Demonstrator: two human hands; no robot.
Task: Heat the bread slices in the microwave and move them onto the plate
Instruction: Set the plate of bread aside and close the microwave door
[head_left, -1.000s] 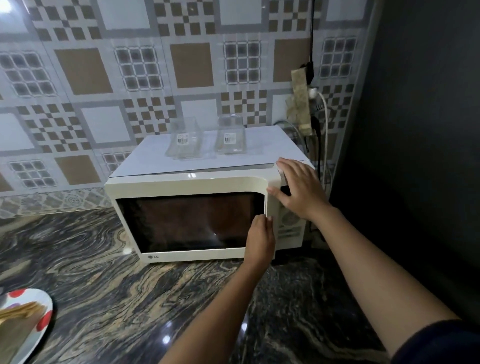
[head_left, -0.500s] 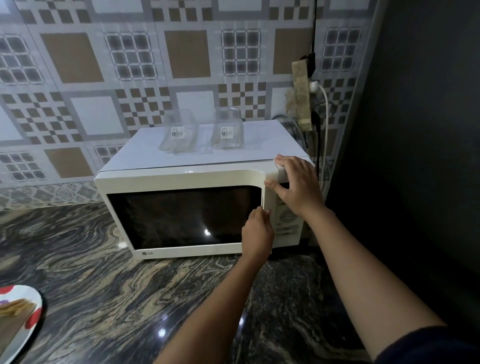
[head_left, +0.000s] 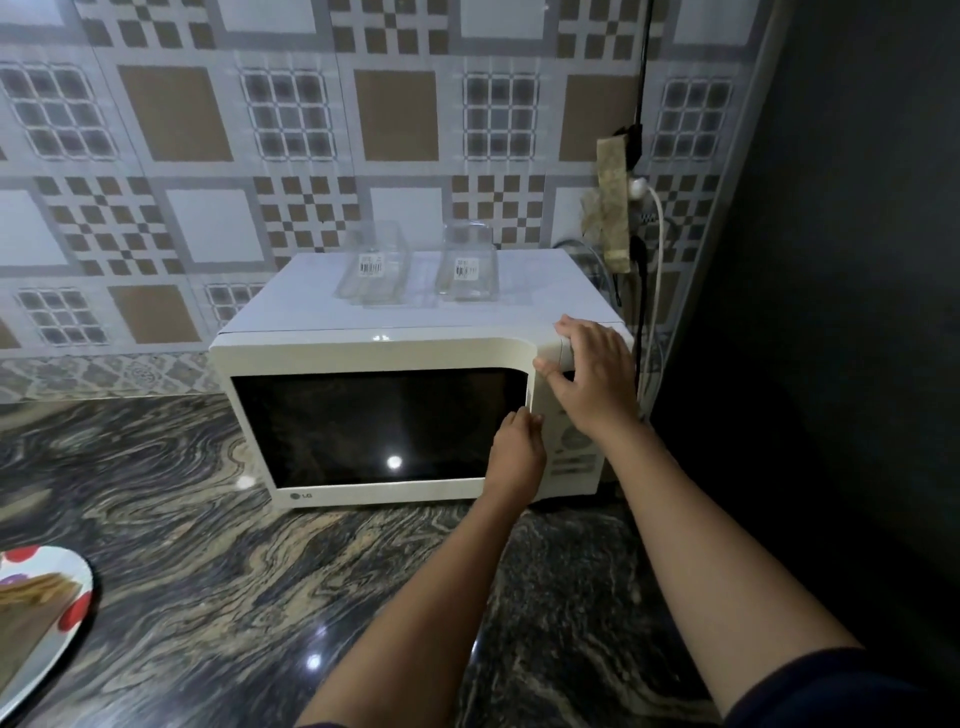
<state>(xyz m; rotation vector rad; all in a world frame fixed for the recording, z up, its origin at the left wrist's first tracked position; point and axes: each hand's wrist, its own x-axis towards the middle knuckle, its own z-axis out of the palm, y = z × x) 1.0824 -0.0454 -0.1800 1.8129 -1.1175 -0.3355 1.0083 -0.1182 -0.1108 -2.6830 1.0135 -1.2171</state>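
From the head camera, a white microwave (head_left: 374, 358) sits on a dark swirly stone counter (head_left: 208, 571), by a tiled wall (head_left: 291, 114). Its door (head_left: 379, 426) is shut. The left hand (head_left: 517, 457) is at the right edge of the door, with its fingers curled in onto that edge. The right hand (head_left: 592, 379) lies flat on the top right corner of the microwave, with its fingers spread out and gripping nothing. Two clear glass jars (head_left: 421, 267) with stickers stand on top of the microwave. At the far left edge, a white plate (head_left: 72, 618) with red spots holds the bread slices (head_left: 31, 608).
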